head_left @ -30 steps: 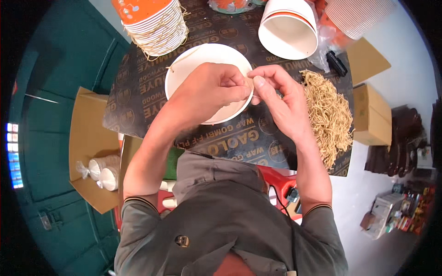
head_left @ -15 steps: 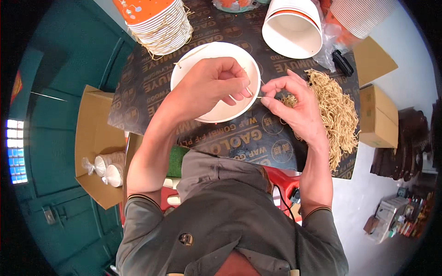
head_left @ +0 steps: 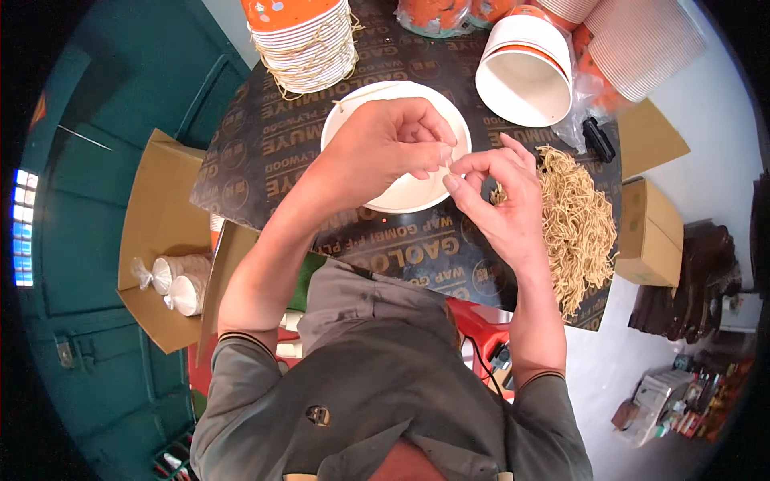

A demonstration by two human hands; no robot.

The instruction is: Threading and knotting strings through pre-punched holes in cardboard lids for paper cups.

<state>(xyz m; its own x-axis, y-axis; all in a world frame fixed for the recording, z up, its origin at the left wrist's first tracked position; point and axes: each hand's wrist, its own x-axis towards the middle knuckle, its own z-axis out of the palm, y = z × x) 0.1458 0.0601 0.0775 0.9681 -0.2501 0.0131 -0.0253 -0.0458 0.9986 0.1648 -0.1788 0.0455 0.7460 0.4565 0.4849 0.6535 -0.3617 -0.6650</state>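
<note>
A white paper bucket (head_left: 405, 196) sits on the table in front of me, mouth upward. By its far left rim a thin tan cord (head_left: 340, 105) shows a small knot. My left hand (head_left: 389, 148) reaches over the mouth, thumb and fingertips pinched on a cord end near the right rim. Meeting it there, my right hand (head_left: 507, 188) has thumb and forefinger closed at the same spot, with the other fingers raised. The fingertips hide most of the cord between them. Beside my right wrist lies a loose heap of tan cords (head_left: 579, 232).
At the far left stands a stack of orange-and-white buckets (head_left: 309, 48) with cords hanging round it. White nested buckets (head_left: 525, 84) lie tipped at the far right, near a black clip-like object (head_left: 597, 139). Cardboard boxes (head_left: 160, 240) flank the dark printed table (head_left: 417, 256).
My hands have come together at the bucket's right rim, where a small gap parted them before. The view has shifted slightly, so the table things sit lower and mostly further right.
</note>
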